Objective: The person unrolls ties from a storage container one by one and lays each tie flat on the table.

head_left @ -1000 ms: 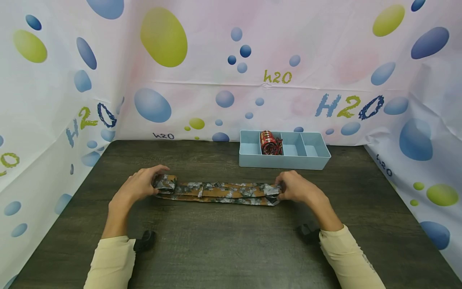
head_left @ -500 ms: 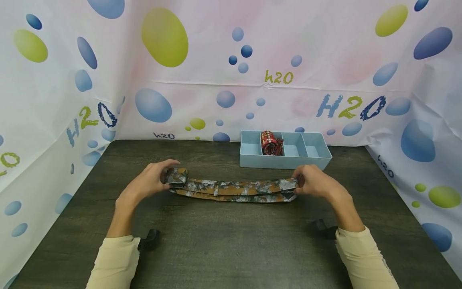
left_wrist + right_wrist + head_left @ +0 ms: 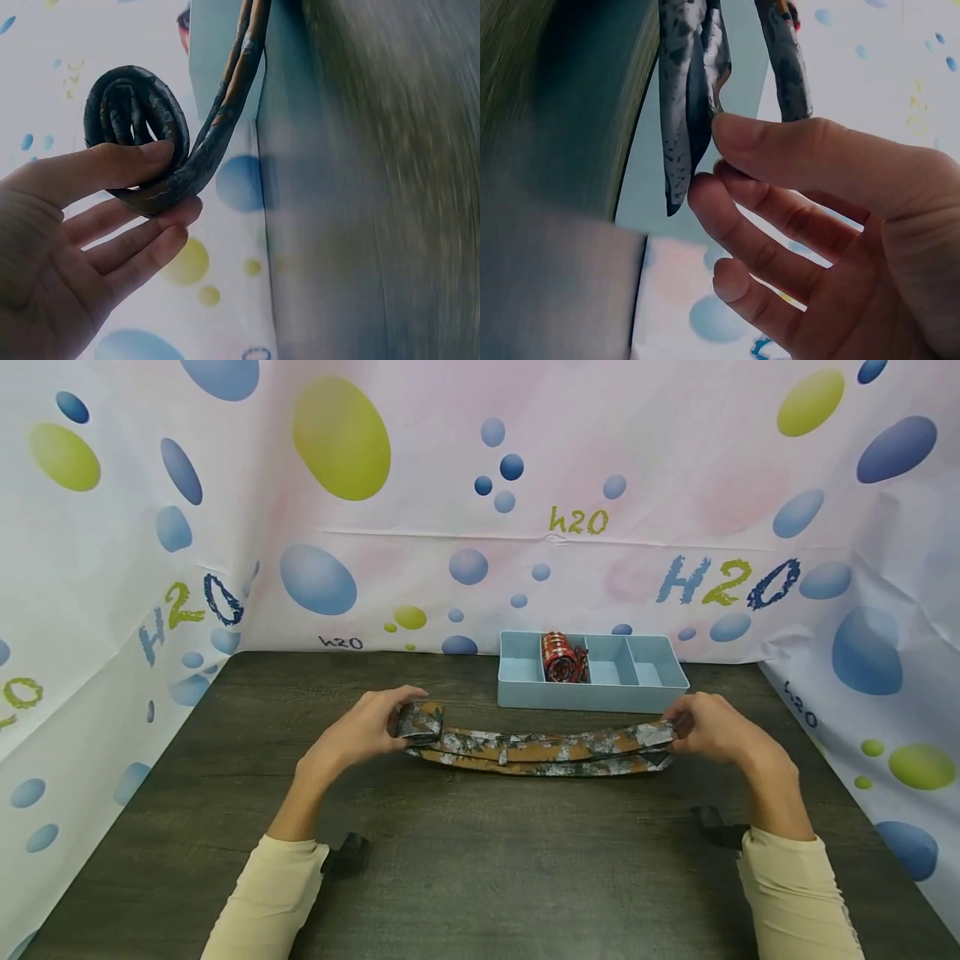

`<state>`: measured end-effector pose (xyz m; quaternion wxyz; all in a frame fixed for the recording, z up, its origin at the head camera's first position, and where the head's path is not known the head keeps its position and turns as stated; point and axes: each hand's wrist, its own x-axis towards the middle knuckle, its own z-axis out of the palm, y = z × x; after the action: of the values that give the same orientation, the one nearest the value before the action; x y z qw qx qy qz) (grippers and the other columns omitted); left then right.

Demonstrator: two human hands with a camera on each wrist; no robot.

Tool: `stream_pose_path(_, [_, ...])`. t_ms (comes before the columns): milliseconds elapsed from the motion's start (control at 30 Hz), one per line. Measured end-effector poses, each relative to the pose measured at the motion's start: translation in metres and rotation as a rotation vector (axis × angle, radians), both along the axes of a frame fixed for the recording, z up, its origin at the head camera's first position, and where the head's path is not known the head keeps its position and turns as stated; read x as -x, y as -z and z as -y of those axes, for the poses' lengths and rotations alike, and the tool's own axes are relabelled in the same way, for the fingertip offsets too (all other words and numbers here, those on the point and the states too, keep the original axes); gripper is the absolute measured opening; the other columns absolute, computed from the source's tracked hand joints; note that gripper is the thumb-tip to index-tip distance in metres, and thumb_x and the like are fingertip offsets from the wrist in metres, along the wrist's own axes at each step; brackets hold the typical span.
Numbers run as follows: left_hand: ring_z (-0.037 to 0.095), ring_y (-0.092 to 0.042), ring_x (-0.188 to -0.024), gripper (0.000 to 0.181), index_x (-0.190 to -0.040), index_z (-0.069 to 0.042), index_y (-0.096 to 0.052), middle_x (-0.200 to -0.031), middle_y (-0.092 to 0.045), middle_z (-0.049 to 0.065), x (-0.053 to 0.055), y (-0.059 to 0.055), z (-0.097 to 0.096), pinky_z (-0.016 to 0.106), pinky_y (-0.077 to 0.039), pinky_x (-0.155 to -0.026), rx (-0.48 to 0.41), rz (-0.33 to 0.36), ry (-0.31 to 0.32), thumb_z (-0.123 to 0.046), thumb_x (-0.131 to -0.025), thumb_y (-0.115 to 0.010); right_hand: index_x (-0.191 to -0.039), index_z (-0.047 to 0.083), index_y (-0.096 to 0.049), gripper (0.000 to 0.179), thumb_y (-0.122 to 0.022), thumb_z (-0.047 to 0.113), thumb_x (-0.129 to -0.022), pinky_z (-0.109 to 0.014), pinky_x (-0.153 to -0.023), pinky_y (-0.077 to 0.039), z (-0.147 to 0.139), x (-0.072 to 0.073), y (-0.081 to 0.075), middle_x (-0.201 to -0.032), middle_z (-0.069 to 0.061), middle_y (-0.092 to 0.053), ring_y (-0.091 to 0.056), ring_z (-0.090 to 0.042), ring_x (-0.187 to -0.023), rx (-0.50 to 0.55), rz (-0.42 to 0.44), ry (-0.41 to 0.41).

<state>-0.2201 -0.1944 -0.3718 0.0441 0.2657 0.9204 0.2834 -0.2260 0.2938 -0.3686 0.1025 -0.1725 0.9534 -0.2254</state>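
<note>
A camouflage-patterned necktie (image 3: 547, 747) in brown, grey and black stretches between both hands, sagging slightly in the middle. Its left end is wound into a loose roll, which my left hand (image 3: 363, 727) grips between thumb and fingers; the left wrist view shows the coil (image 3: 176, 131) side-on. At the other end my right hand (image 3: 723, 731) pinches the folded layers. In the right wrist view the tie's pointed tip (image 3: 676, 165) hangs beside the fingertips, with a narrower strip (image 3: 789, 79) near the thumb.
Behind the necktie stands a light blue divided box (image 3: 585, 696) on the dark wooden table (image 3: 480, 860). A red plaid rolled tie (image 3: 561, 658) sits in its second compartment from the left. A white printed backdrop (image 3: 420, 460) surrounds the table's back and sides.
Both hands have carried the necktie to the right and slightly toward the box. It now sags more in the middle. The box and red roll have stayed in place.
</note>
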Motion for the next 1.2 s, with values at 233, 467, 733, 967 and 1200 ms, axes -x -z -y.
stream_pose_path(233, [0.022,-0.052,-0.072,0.066,-0.143,0.007,-0.054,-0.097,-0.062,0.008,0.001,0.000,-0.022,0.034,-0.046,-0.065,-0.029,0.007,0.039,0.008,-0.083,-0.081,-0.107,-0.017,-0.068,0.035,-0.083,0.000,-0.080,-0.052,-0.070,-0.058,-0.029,-0.004,0.002,-0.087,-0.019,-0.071,-0.069,-0.035,-0.082,-0.013,-0.001,0.068])
stream_pose_path(467, [0.021,-0.053,-0.070,0.065,-0.143,0.005,-0.054,-0.093,-0.061,0.007,0.005,0.004,-0.036,0.033,-0.046,-0.064,-0.028,-0.001,0.060,0.006,-0.084,-0.081,-0.109,-0.016,-0.067,0.038,-0.084,0.001,-0.080,-0.052,-0.068,-0.057,-0.045,-0.003,0.006,-0.087,-0.020,-0.072,-0.070,-0.037,-0.082,-0.019,-0.018,0.100])
stream_pose_path(733, [0.019,-0.052,-0.072,0.064,-0.143,0.004,-0.055,-0.098,-0.063,0.009,0.012,0.013,-0.041,0.032,-0.045,-0.064,-0.034,0.004,0.033,0.006,-0.085,-0.081,-0.108,-0.018,-0.066,0.037,-0.082,-0.001,-0.079,-0.054,-0.071,-0.058,-0.050,0.002,0.017,-0.088,-0.022,-0.072,-0.070,-0.039,-0.082,-0.017,-0.016,0.115])
stream_pose_path(967, [0.027,-0.063,-0.095,0.067,-0.146,0.001,-0.054,-0.125,-0.065,0.016,0.015,0.019,-0.047,0.042,-0.055,-0.080,0.054,0.038,-0.001,0.002,-0.086,-0.082,-0.105,-0.017,-0.068,0.038,-0.085,0.002,-0.077,-0.054,-0.074,-0.058,-0.050,0.010,0.029,-0.087,-0.021,-0.073,-0.071,-0.039,-0.084,-0.031,0.024,0.107])
stream_pose_path(1200, [0.039,-0.057,-0.128,0.068,-0.149,-0.008,-0.054,-0.143,-0.059,0.018,0.014,0.025,-0.054,0.056,-0.050,-0.102,0.211,0.048,-0.063,-0.003,-0.088,-0.083,-0.104,-0.015,-0.068,0.035,-0.085,0.001,-0.078,-0.051,-0.073,-0.057,-0.048,0.013,0.036,-0.087,-0.017,-0.071,-0.069,-0.036,-0.084,-0.041,0.082,0.097])
